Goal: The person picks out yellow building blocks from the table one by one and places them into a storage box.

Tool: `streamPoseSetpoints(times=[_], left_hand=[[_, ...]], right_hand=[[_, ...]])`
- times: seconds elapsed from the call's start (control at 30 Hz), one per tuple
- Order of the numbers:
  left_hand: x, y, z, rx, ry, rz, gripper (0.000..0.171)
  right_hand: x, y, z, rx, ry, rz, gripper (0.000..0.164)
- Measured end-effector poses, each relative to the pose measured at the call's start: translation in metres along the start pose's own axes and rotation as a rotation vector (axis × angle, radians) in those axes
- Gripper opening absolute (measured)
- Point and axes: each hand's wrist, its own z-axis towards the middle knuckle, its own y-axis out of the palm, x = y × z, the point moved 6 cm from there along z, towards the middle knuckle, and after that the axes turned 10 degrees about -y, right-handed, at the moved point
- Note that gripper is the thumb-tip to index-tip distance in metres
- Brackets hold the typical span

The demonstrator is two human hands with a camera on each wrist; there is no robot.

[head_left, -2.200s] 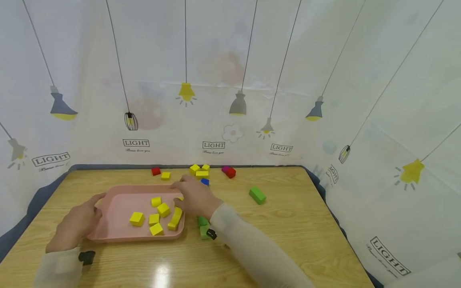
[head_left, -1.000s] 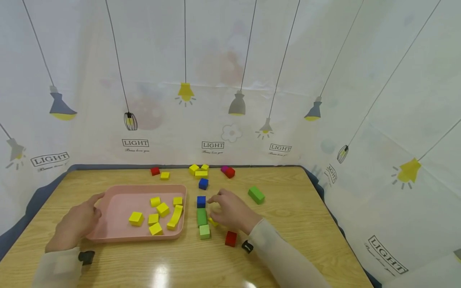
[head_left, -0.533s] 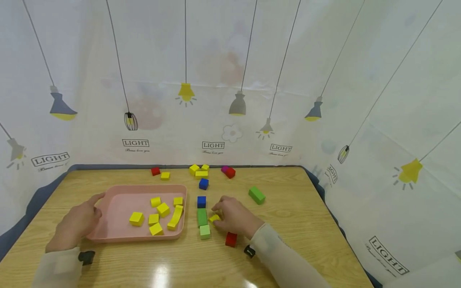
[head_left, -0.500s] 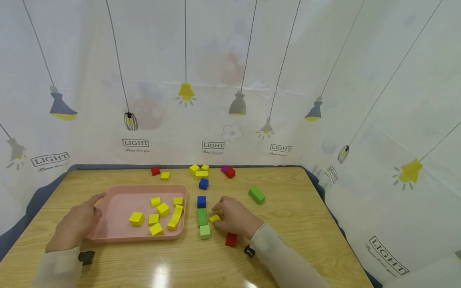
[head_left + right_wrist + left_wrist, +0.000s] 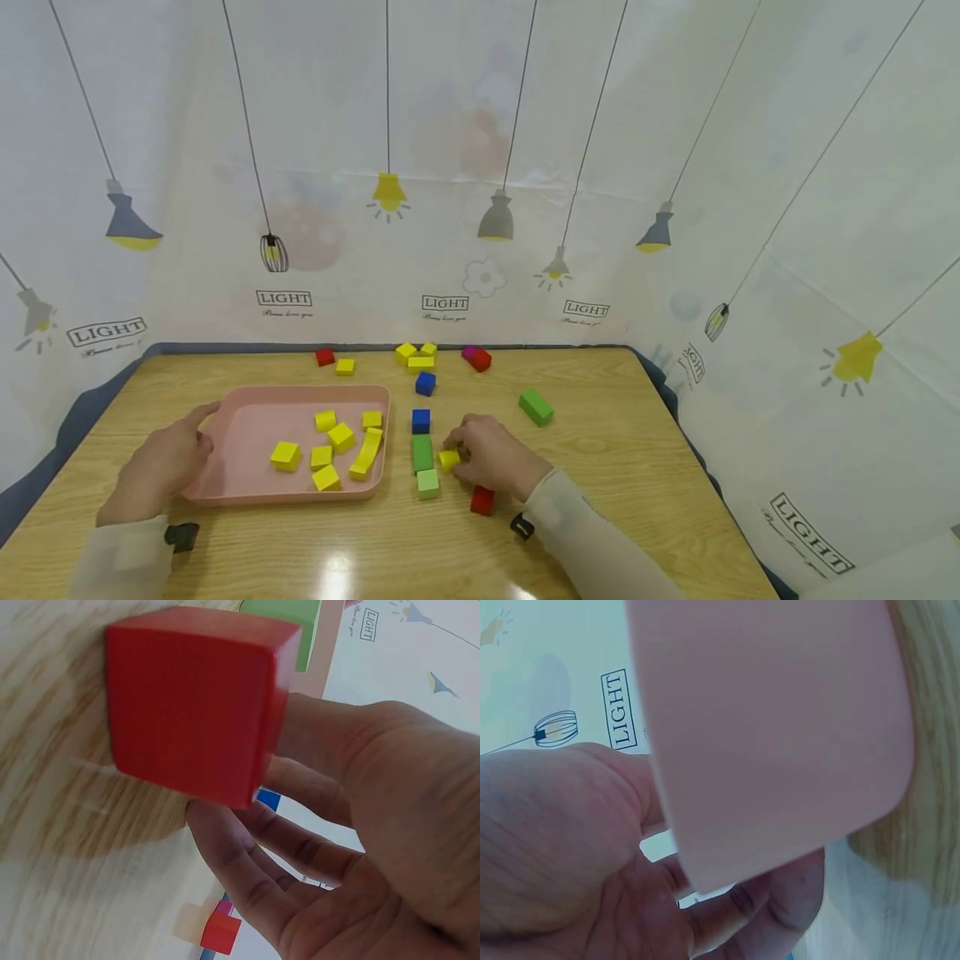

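Observation:
My left hand holds the left side of a pink tray. In the left wrist view its fingers reach around the tray's outer wall. Several yellow blocks lie inside, mostly toward the right. To the right of the tray, my right hand pinches a small yellow cylinder block low over the table. A red cube stands close beside that hand and covers its thumb tip and the yellow block in the right wrist view.
Between tray and right hand, a blue cube, a green block and a light green cube form a column. Another blue cube lies behind. Yellow, red and purple blocks line the back edge. A green block lies farther right.
My right hand has moved from the tray's right side to the table on the right and taken hold of the yellow cylinder block, which has turned. The left hand has stayed at the tray.

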Motion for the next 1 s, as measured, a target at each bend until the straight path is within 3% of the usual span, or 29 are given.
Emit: streamPoseSetpoints(times=[0.3, 1.0], left_hand=[[0.0002, 0.0015, -0.0007, -0.002, -0.009, 0.003, 0.064], [-0.0005, 0.0014, 0.0018, -0.009, -0.029, 0.007, 0.065]], right_hand=[[-0.0035, 0.0008, 0.0032, -0.019, -0.027, -0.007, 0.036], [-0.0020, 0.0052, 0.0062, -0.029, 0.006, -0.020, 0.033]])
